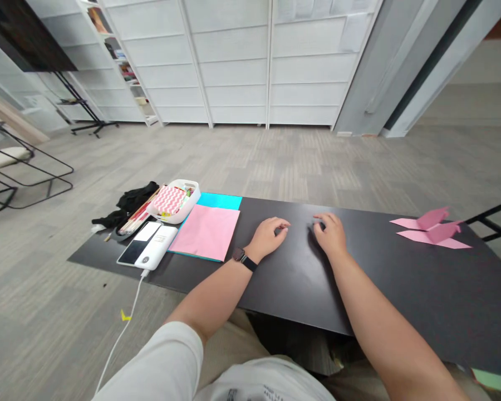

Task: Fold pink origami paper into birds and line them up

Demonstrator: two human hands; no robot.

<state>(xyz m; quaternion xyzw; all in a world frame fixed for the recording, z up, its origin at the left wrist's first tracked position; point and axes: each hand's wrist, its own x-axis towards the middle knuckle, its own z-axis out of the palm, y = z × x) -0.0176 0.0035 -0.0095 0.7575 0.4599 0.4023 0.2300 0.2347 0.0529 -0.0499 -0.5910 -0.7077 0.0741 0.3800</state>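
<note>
Both hands hover over or rest on the black table, and I see nothing in either. My left hand (269, 238), with a dark watch (244, 258) on its wrist, is loosely curled, thumb and fingertips apart. Across a short gap, my right hand (330, 234) has its fingers bent and slightly spread. Nearest to the left hand is a stack of pink paper sheets (209, 231), with blue paper (222, 201) showing beneath. Far to the right of my right hand stand two folded pink paper shapes (435, 227), long and pointed with raised flaps.
At the table's (292, 295) left end are a white basket (187, 209) of small items, a dark tray of pencils (137, 216), a black cloth (137, 196) and a white device (147, 246). Its cable (123, 328) hangs off the front edge. A black-framed chair (499, 223) touches the right side.
</note>
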